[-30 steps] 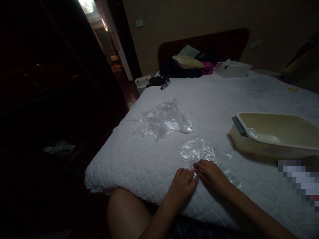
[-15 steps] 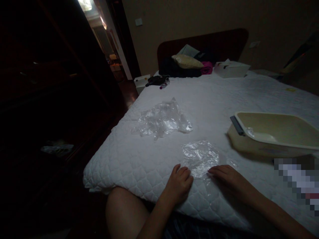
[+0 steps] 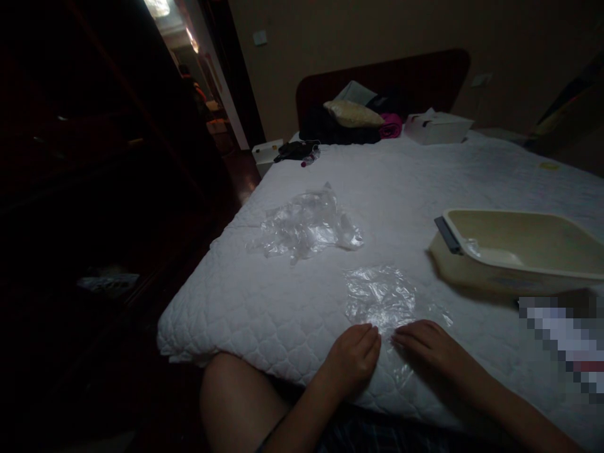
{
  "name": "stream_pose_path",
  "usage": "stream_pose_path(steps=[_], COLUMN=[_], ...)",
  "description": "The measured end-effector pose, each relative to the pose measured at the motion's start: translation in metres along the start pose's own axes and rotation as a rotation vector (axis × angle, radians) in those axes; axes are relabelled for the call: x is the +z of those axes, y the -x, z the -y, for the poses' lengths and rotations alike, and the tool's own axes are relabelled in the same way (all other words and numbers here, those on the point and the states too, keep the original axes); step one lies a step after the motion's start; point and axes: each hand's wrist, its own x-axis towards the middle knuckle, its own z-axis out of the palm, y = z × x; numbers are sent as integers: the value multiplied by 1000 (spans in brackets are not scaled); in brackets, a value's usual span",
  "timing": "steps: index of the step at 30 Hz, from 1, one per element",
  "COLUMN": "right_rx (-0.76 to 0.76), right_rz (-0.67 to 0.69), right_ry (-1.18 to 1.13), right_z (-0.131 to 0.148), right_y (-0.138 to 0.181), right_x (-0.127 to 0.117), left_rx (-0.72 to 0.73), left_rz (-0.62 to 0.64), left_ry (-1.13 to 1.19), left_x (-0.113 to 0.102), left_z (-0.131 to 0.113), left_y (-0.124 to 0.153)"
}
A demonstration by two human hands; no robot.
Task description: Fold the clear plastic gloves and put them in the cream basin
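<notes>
Head view: your left hand (image 3: 353, 360) and right hand (image 3: 427, 345) press close-set fingers on a plastic sheet (image 3: 380, 294); any pinch is hidden. Uneven pulls could crumple it.

- A bed (image 3: 264, 314) is covered with a white quilted pad, and its near corner is seen at the lower left
- A flat clear plastic sheet (image 3: 380, 296) is spread on the quilting close to the front edge
- A crumpled heap of clear plastic (image 3: 306, 223) is laid farther back and to the left, apart from the sheet
- A beige plastic tub (image 3: 519, 277) with a dark handle is set on the right side, well apart from the heap
- A white box (image 3: 436, 128), a pile of dark clothes (image 3: 330, 129), a tan cushion (image 3: 353, 113) and a pink item (image 3: 391, 128) are gathered by the headboard
- A small yellow thing (image 3: 548, 165) is left at the far right
</notes>
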Motion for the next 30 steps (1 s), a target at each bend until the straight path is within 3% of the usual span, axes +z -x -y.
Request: stream_pose_path(steps=[6, 12, 21, 30], right_rx=[-99, 1, 19, 202], right_rz=[9, 35, 68, 35], right_ry=[43, -30, -48, -112], right_z=[-5, -3, -2, 8], right_y=[4, 6, 6, -2], right_x=[0, 0, 1, -1], left_rx=[3, 22, 32, 49], left_rz=[39, 32, 39, 115], left_ry=[-2, -2, 2, -46], left_x=[7, 6, 8, 11], left_z=[-2, -1, -2, -3], left_y=[2, -1, 1, 3])
